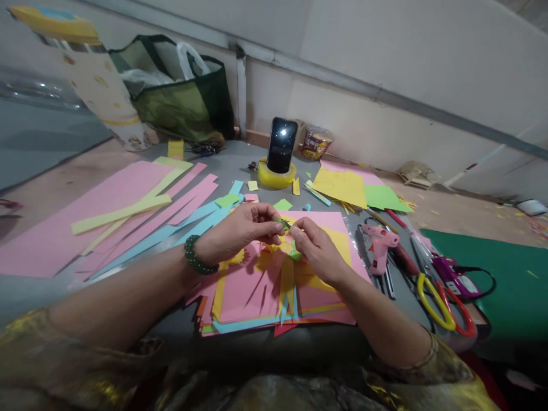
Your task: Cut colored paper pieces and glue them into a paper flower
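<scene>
My left hand, with a green bead bracelet on its wrist, pinches a small green paper piece between thumb and fingers. The fingers of my right hand are closed on the other end of the same piece. Both hands are over a stack of coloured paper, pink on top with yellow and blue edges showing. Just below the fingertips are yellow and light green paper bits, partly hidden by the hands.
Paper strips and a pink sheet lie left. A phone stands in a yellow tape roll behind. At right are a pink glue gun, scissors and a purple power strip. A green bag sits back left.
</scene>
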A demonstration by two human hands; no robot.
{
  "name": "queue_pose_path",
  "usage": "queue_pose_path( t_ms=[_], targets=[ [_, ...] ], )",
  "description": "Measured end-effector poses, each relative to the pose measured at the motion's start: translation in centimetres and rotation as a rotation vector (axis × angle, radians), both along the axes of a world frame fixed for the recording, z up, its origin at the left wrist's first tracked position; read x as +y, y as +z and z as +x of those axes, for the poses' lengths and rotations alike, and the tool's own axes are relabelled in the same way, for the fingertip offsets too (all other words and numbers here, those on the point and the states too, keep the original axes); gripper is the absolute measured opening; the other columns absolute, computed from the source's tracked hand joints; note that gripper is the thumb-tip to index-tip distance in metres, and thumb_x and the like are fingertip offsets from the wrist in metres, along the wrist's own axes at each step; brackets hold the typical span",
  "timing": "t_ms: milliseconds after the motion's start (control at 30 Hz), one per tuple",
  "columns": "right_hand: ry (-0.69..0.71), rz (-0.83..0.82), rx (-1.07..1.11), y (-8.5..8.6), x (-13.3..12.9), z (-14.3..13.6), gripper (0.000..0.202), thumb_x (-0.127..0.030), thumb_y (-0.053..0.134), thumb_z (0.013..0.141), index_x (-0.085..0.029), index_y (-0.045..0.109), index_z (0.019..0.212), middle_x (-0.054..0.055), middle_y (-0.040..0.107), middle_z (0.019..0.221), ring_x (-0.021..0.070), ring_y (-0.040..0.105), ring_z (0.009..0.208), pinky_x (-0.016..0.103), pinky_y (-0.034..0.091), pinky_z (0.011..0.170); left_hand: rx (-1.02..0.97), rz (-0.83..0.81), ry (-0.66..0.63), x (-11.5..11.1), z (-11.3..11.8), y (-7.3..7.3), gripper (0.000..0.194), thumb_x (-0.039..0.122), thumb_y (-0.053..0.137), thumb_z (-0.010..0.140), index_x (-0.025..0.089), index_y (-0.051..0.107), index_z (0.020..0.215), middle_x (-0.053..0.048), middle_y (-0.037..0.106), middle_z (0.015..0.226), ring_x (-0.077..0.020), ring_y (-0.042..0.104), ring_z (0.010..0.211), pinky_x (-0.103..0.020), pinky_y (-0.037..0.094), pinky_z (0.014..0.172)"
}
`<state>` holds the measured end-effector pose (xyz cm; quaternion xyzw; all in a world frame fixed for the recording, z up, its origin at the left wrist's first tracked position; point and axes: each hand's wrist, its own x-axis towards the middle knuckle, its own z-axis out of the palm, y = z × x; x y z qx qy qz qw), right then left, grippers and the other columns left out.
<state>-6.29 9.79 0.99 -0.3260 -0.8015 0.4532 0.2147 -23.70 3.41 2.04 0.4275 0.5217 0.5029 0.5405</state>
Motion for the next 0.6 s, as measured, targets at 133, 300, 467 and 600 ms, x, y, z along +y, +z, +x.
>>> queue_pose_path(
  t_ms=[133, 300, 467, 600],
  targets=[
    [-0.002, -0.019, 0.013, -0.07, 0.01, 0.02, 0.03, -0.051, 0.044, 0.091, -0.024, 0.043, 0.078, -0.005, 0.041, 0.064, 0.0126, 0.039, 0.059, 0.027, 0.032, 0.056, 0.001, 0.003, 0.009, -0.02, -0.01, 0.06, 0.022, 0.028, 0.078, 0.068, 0.017, 0.059, 0.07, 0.002, 0.063, 0.061, -0.0114, 0.061, 0.058, -0.026, 0.055, 0.063],
    [0.003, -0.02, 0.015, -0.1, 0.03, 0.03, 0.027, -0.047, 0.044, 0.091, -0.023, 0.043, 0.078, -0.006, 0.04, 0.063, 0.012, 0.037, 0.058, 0.026, 0.032, 0.055, 0.037, 0.003, 0.023, -0.1, 0.06, 0.44, 0.02, 0.028, 0.077, 0.067, 0.017, 0.06, 0.068, 0.003, 0.061, 0.059, -0.011, 0.059, 0.057, -0.025, 0.053, 0.061],
    [-0.004, -0.019, 0.013, -0.09, 0.06, 0.0, 0.028, -0.048, 0.044, 0.09, -0.023, 0.043, 0.078, -0.005, 0.04, 0.065, 0.0124, 0.039, 0.06, 0.027, 0.032, 0.056, 0.033, -0.009, 0.031, -0.11, 0.1, 0.76, 0.017, 0.025, 0.075, 0.067, 0.017, 0.061, 0.067, 0.003, 0.06, 0.059, -0.0099, 0.058, 0.056, -0.024, 0.052, 0.062],
    [0.001, -0.026, 0.003, -0.08, 0.07, 0.01, 0.028, -0.049, 0.042, 0.089, -0.023, 0.044, 0.079, -0.005, 0.041, 0.066, 0.0129, 0.039, 0.061, 0.027, 0.032, 0.057, 0.007, -0.022, 0.03, -0.11, 0.1, 0.79, 0.016, 0.023, 0.075, 0.068, 0.017, 0.06, 0.068, 0.004, 0.061, 0.06, -0.0098, 0.058, 0.056, -0.024, 0.052, 0.064]
  ],
)
